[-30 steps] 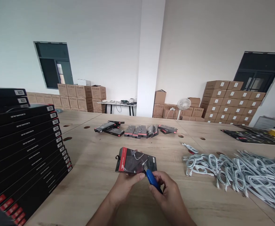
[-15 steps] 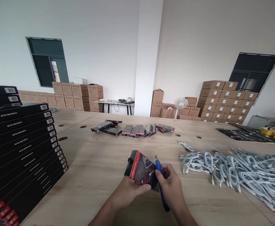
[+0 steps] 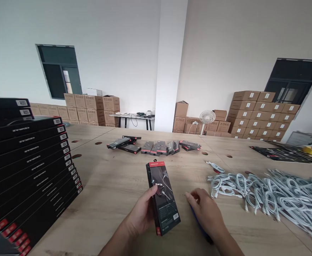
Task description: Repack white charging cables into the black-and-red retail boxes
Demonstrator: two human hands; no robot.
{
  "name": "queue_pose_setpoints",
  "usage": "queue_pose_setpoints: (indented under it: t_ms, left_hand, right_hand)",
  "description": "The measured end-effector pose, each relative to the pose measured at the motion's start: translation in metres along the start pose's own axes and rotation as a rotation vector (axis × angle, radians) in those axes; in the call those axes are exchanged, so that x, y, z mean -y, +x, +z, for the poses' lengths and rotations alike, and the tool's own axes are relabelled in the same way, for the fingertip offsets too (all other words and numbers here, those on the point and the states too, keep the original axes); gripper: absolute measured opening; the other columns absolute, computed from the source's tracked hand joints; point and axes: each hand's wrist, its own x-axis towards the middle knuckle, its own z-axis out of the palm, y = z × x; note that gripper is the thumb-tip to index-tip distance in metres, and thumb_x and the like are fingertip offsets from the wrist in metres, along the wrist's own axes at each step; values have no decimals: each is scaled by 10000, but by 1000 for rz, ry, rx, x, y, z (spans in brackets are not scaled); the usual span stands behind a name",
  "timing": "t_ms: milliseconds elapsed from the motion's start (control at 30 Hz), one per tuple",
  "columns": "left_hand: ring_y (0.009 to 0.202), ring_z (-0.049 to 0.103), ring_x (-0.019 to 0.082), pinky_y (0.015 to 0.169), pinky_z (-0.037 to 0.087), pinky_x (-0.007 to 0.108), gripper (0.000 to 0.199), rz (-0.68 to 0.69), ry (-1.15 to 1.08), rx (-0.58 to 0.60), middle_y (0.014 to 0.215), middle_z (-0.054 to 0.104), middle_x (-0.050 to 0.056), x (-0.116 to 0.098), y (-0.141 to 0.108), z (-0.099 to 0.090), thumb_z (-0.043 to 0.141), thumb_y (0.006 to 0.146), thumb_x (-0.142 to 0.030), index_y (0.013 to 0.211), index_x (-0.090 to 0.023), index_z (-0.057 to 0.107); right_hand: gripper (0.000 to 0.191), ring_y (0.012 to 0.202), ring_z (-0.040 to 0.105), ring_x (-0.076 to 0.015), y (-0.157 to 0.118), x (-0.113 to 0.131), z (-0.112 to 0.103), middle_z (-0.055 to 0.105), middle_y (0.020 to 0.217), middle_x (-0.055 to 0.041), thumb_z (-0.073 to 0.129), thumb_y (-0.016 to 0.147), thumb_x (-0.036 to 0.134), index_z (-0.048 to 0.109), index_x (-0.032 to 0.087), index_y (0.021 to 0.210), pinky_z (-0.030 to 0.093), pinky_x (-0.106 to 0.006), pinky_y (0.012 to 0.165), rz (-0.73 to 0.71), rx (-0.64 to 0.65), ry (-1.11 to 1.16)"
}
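My left hand (image 3: 142, 213) grips a slim black cable box (image 3: 164, 206) by its left side, thumb on the front. The box stands tilted, with a red top band, a small black hang tab and a printed picture of a white cable. To its right, apart from it, my right hand (image 3: 205, 209) is closed around a blue-handled tool (image 3: 197, 221). Only part of the blue handle and its dark end show beneath the palm; its tip is hidden.
A tall stack of black boxes (image 3: 38, 170) stands at the left. Several slim boxes (image 3: 159, 147) lie farther back on the wooden table (image 3: 113, 199). Coiled white cables (image 3: 286, 197) cover the right side. Cartons (image 3: 257, 113) and a fan (image 3: 207, 117) stand beyond.
The cable box has turned from a slanted, foreshortened pose to show its long printed face. My right hand has moved right, away from it, and the tool's metal tip has gone from sight.
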Motion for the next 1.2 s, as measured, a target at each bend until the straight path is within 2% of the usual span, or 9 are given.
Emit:
queue_pose_setpoints:
  t_ms: [100,233,467,567,733,867,1000,1100,1200]
  left_hand:
    - [880,735,248,857,543,347,428,-14,14,56,962,794,104,3,-1,2,723,820,-525,990,-134,756]
    - [976,731,308,945,514,403,525,-73,29,188,1014,788,153,7,-1,3,649,853,-586,1025,-101,755]
    - [803,739,280,791,539,359,520,-198,29,86,884,794,130,3,-5,10,640,793,-620,902,-124,752]
    - [756,735,280,724,544,352,541,-286,51,92,837,785,144,0,-7,9,627,758,-643,861,-124,740]
    - [659,720,277,647,551,345,508,-469,201,156,731,767,141,5,-8,4,718,639,-644,754,-150,709]
    - [674,722,294,687,581,410,437,-564,243,200,737,774,140,10,-10,4,710,681,-599,741,-167,712]
    - [705,747,310,710,598,416,384,-577,226,227,725,774,125,8,-12,3,729,713,-555,729,-172,714]
    - [693,742,294,707,598,398,374,-563,245,234,707,771,112,5,-12,0,747,698,-551,713,-178,718]
    - [679,729,287,690,590,396,368,-571,311,233,715,773,109,3,-14,-1,716,711,-548,716,-180,738]
  right_hand:
    - [444,634,557,-178,-3,22,-2,579,664,1,482,951,604,525,234,711,415,-275,601,-77,119,207]
    - [426,578,502,-140,-13,36,5,542,627,32,598,898,581,473,228,695,352,-239,541,-158,230,285]
    - [472,609,523,-148,-14,34,8,552,632,7,417,1027,487,478,222,641,366,-250,591,-245,170,261]
    - [497,564,466,-147,-5,28,-2,486,579,23,455,981,557,435,235,603,347,-265,557,-115,4,346]
    - [464,541,417,-153,17,5,-30,443,539,34,654,804,543,391,257,551,343,-284,528,285,-294,692]
    - [452,641,564,-198,30,-7,-43,580,681,-39,533,820,546,290,271,556,468,-330,596,291,-255,865]
    - [460,525,451,-163,27,0,-47,443,569,22,556,835,576,364,264,557,471,-331,568,234,-164,981]
    - [305,660,527,-172,15,15,-49,527,707,17,733,770,513,705,221,856,501,-321,677,89,-22,782]
    - [759,928,596,-218,3,31,-49,599,986,-18,907,602,372,675,273,1318,514,-354,877,-66,225,500]
